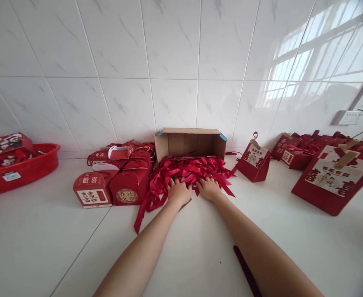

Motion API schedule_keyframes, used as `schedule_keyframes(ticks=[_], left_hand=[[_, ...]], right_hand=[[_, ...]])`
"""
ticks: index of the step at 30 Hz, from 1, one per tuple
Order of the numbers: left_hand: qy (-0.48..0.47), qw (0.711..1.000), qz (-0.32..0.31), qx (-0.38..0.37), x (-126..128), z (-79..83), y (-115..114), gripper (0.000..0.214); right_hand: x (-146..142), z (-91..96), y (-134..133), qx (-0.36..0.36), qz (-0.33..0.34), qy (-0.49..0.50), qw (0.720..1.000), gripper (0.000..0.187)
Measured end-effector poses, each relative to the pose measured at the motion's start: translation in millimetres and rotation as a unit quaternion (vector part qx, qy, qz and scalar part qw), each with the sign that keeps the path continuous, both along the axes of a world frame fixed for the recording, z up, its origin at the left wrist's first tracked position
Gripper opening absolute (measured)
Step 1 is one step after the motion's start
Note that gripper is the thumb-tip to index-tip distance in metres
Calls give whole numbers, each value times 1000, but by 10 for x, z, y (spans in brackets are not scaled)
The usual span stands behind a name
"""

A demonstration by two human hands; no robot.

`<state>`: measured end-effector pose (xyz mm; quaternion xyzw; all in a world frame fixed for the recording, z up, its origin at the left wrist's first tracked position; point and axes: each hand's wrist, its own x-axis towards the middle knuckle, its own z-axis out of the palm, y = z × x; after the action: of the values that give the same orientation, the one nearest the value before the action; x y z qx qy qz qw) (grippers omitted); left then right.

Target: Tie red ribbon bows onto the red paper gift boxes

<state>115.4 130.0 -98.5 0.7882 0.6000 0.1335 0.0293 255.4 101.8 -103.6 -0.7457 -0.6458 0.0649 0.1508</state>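
A tangled heap of red ribbons (187, 167) spills from the open front of a brown cardboard box (195, 131) against the wall. My left hand (179, 192) lies on the near edge of the heap, fingers spread over the ribbons. Beside it, my right hand (208, 188) rests on the right part of the same edge with its fingers stretched out. Neither hand visibly grips a ribbon, and the fingertips are partly sunk among the strands. One long ribbon end trails onto the white counter at the left.
Left of the ribbons stand several red gift boxes (92, 190), and farther left a red plastic basin (17, 177) holds more red items. At the right are a small red gift bag (254, 161), a larger one (330, 181) and several more behind. A dark strip (246, 270) lies by my right forearm.
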Motion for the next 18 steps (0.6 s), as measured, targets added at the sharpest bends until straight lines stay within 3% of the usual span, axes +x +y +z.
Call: schedule_keyframes(ticks=[11, 18], left_hand=[[2, 1000, -7, -22, 107, 50, 319, 64], [-12, 1000, -7, -25, 147, 21, 473, 67]], right_hand=[[143, -33, 338, 6, -8, 46, 999, 48], [180, -95, 480, 58, -23, 168, 984, 42]])
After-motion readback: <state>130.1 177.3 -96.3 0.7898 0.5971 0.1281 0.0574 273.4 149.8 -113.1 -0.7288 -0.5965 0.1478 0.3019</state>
